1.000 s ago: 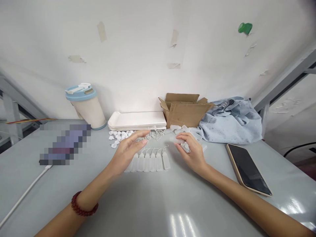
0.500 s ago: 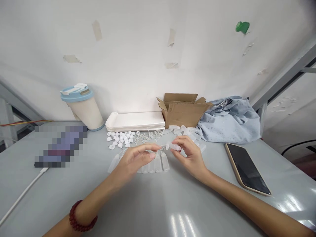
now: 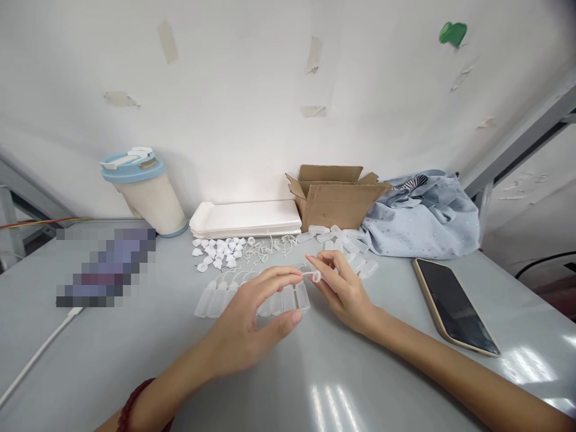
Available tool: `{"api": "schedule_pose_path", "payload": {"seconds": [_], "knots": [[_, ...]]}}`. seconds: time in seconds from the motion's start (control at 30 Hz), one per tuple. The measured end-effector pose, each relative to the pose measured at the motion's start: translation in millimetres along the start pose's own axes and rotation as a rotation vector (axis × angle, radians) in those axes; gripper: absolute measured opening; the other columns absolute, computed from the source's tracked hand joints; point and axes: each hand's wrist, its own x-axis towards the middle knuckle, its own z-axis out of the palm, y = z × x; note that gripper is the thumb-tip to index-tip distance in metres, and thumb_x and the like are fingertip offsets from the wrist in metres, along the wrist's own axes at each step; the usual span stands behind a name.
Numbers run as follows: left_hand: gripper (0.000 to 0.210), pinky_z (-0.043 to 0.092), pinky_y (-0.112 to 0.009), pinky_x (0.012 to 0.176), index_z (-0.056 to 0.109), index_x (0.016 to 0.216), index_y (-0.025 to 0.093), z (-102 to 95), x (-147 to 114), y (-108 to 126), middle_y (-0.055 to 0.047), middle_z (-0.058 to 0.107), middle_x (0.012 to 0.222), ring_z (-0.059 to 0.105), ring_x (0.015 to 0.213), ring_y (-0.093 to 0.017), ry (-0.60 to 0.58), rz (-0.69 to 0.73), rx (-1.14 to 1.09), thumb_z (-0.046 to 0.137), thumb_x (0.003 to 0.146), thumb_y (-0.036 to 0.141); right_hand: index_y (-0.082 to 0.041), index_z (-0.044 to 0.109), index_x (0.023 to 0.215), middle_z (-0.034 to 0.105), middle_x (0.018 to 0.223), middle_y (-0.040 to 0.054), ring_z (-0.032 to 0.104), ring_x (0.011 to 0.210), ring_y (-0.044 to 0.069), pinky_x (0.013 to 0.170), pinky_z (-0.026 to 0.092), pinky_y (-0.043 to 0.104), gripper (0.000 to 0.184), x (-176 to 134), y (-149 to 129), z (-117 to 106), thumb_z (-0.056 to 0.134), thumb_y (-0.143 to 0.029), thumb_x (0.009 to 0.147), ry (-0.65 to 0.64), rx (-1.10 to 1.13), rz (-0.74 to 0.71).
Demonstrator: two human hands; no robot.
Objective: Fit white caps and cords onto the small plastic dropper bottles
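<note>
tubes (image 3: 208,300): translucent plastic | box (image 3: 337,207): matt cardboard | tabletop (image 3: 378,384): smooth, glossy

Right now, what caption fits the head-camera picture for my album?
Open left hand partly hiding a row of frosted plastic tubes; right hand holding a small translucent plastic piece.

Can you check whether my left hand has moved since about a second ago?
Yes: judged against the cardboard box, your left hand has shifted rightward and lower in the view.
</note>
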Motion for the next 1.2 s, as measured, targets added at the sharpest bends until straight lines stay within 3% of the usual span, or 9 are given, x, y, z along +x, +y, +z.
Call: {"api": "schedule_pose_path", "payload": {"seconds": [0.3, 0.47, 0.63, 1.2], "knots": [[0.036, 0.046, -0.042, 0.099, 0.049, 0.126, 0.022, 10.8, -2.9, -5.4, -0.009, 0.051, 0.131, 0.05, 0.119, -0.024, 0.081, 0.159, 0.221, 0.049, 0.09, 0.026, -0.021, 0.027, 0.144, 0.055, 0.093, 0.0105, 0.051, 0.08, 0.02, 0.066, 0.047, 0.034, 0.052, 2.1, 1.3, 0.5, 0.045, -0.02, 0.095, -0.012, -0.175, -0.086], [0.035, 0.051, -0.037, 0.091, 0.049, 0.125, 0.021, 11.4, -2.7, -6.4, -0.009, 0.052, 0.128, 0.049, 0.118, -0.022, 0.061, 0.187, 0.245, 0.049, 0.09, 0.022, -0.016, 0.035, 0.138, 0.06, 0.094, 0.0123, 0.054, 0.08, 0.022, 0.066, 0.047, 0.034, 0.052, 1.1, 1.0, -1.1, 0.056, -0.028, 0.091, -0.008, -0.184, -0.102], [0.033, 0.049, -0.036, 0.093, 0.051, 0.122, 0.022, 11.4, -1.4, -5.1, -0.007, 0.054, 0.124, 0.05, 0.115, -0.021, 0.053, 0.215, 0.24, 0.049, 0.089, 0.019, -0.015, 0.047, 0.124, 0.062, 0.093, 0.0116, 0.056, 0.081, 0.022, 0.066, 0.046, 0.034, 0.04, 0.9, 0.1, -1.6, 0.06, -0.027, 0.089, 0.01, -0.172, -0.084], [0.027, 0.048, -0.034, 0.091, 0.057, 0.115, 0.023, 10.5, -3.1, -1.5, -0.005, 0.058, 0.118, 0.056, 0.107, -0.019, 0.084, 0.147, 0.122, 0.05, 0.09, 0.024, -0.015, 0.055, 0.108, 0.062, 0.088, 0.0105, 0.056, 0.077, 0.019, 0.064, 0.043, 0.031, 0.022, 2.2, -1.8, -2.2, 0.056, -0.029, 0.091, 0.021, -0.239, -0.094]]}}
